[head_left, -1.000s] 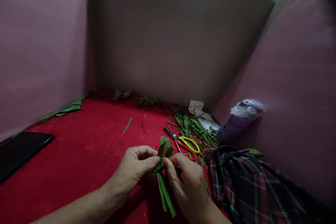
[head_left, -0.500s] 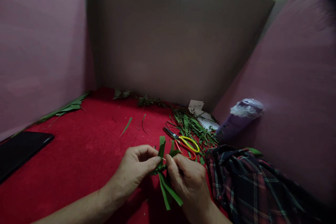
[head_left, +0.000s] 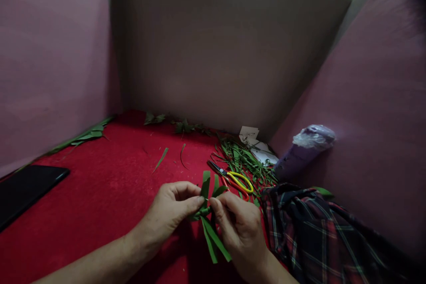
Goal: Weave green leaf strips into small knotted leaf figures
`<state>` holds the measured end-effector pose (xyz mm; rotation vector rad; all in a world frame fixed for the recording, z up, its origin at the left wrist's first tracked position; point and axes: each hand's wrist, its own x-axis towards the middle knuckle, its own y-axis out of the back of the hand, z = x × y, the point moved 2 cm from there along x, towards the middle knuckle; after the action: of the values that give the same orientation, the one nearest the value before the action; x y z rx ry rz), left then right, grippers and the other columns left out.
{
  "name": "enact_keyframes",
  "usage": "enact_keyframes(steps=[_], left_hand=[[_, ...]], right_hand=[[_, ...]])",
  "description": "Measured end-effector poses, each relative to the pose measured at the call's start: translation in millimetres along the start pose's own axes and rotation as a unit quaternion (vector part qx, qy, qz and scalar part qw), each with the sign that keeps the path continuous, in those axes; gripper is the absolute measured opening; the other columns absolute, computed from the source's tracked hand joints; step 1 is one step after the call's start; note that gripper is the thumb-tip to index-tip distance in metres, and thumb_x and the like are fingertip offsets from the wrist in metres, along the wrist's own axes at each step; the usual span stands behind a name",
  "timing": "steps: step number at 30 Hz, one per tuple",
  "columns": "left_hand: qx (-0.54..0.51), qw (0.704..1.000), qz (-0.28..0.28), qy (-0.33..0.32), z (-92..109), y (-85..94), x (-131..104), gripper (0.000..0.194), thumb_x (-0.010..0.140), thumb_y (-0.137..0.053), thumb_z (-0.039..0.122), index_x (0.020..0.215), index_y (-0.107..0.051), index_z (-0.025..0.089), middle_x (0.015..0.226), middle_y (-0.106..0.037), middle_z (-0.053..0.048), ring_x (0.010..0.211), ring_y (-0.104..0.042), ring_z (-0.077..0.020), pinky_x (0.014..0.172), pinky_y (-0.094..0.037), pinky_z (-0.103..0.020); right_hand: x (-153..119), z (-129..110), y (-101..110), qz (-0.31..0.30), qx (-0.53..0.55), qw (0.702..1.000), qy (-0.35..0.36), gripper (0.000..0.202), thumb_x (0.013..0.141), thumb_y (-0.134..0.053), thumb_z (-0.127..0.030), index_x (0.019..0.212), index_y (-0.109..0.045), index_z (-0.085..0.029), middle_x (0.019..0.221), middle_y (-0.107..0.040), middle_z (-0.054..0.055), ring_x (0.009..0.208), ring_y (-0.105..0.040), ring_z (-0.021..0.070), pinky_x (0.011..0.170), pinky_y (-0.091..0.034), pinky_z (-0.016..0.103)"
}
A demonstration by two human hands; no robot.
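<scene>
Woven green leaf strips (head_left: pixel 213 236) hang between my hands, with several ends sticking up and down from a small knotted middle. My left hand (head_left: pixel 169 213) is closed, thumb and finger pinching the left side of this leaf piece. My right hand (head_left: pixel 238 226) is also closed; its thumb and forefinger pinch at a thin pale sliver by the upright strips, too small to name. Just beyond the right hand lie scissors (head_left: pixel 229 175) with one yellow and one red handle, blades pointing up and left.
A heap of leaf scraps (head_left: pixel 244 157) lies behind the scissors beside white papers (head_left: pixel 262 153). A purple plastic-wrapped roll (head_left: pixel 299 155) leans on the right wall above plaid cloth (head_left: pixel 309 226). A black flat device (head_left: pixel 29 191) lies left on the red floor covering (head_left: pixel 109 186). Long leaves (head_left: pixel 89 135) lie along the left wall.
Both hands stay almost in place, still pinching the leaf piece. The fingertips and upright strips have shifted slightly, and more of the knotted middle shows.
</scene>
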<state>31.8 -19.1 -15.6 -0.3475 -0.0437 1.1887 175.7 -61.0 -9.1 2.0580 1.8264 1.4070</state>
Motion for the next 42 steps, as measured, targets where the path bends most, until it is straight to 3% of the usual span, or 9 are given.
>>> enact_keyframes(steps=[11, 22, 36, 42], left_hand=[[0.013, 0.999, -0.042, 0.026, 2.1, 3.9, 0.1, 0.015, 0.063, -0.071, 0.025, 0.068, -0.066, 0.012, 0.064, -0.066, -0.004, 0.058, -0.055, -0.0116, 0.059, -0.040, -0.024], [0.016, 1.000, -0.018, 0.012, 6.7, 1.8, -1.8, 0.016, 0.061, -0.072, 0.025, 0.068, -0.069, 0.012, 0.065, -0.067, -0.005, 0.060, -0.057, -0.0143, 0.062, -0.041, -0.026], [0.018, 0.999, -0.039, 0.007, 3.4, 3.4, -1.1, 0.013, 0.066, -0.069, 0.024, 0.071, -0.069, 0.012, 0.069, -0.067, -0.006, 0.065, -0.059, -0.0158, 0.067, -0.042, -0.028], [0.014, 0.999, -0.041, -0.001, 3.1, 3.7, -0.4, 0.012, 0.066, -0.068, 0.024, 0.068, -0.068, 0.012, 0.065, -0.064, -0.005, 0.062, -0.056, -0.0141, 0.064, -0.040, -0.027]], right_hand=[[3.9, 4.6, 4.1, -0.009, 0.066, 0.995, -0.068, 0.024, 0.084, -0.050, -0.024, 0.062, -0.054, -0.016, 0.052, -0.043, -0.004, 0.047, -0.037, 0.0082, 0.046, -0.029, 0.020], [5.1, 8.5, 1.2, -0.005, 0.126, 0.984, -0.129, 0.026, 0.084, -0.052, -0.029, 0.062, -0.055, -0.016, 0.051, -0.039, -0.005, 0.047, -0.033, 0.0082, 0.044, -0.027, 0.021], [4.2, 10.2, -2.1, -0.003, 0.224, 0.953, -0.203, 0.030, 0.081, -0.056, -0.036, 0.059, -0.053, -0.016, 0.050, -0.040, -0.005, 0.047, -0.033, 0.0076, 0.044, -0.028, 0.019], [4.0, 10.7, -3.1, -0.009, 0.220, 0.953, -0.208, 0.030, 0.080, -0.056, -0.036, 0.059, -0.054, -0.015, 0.051, -0.039, -0.005, 0.047, -0.032, 0.0075, 0.043, -0.028, 0.019]])
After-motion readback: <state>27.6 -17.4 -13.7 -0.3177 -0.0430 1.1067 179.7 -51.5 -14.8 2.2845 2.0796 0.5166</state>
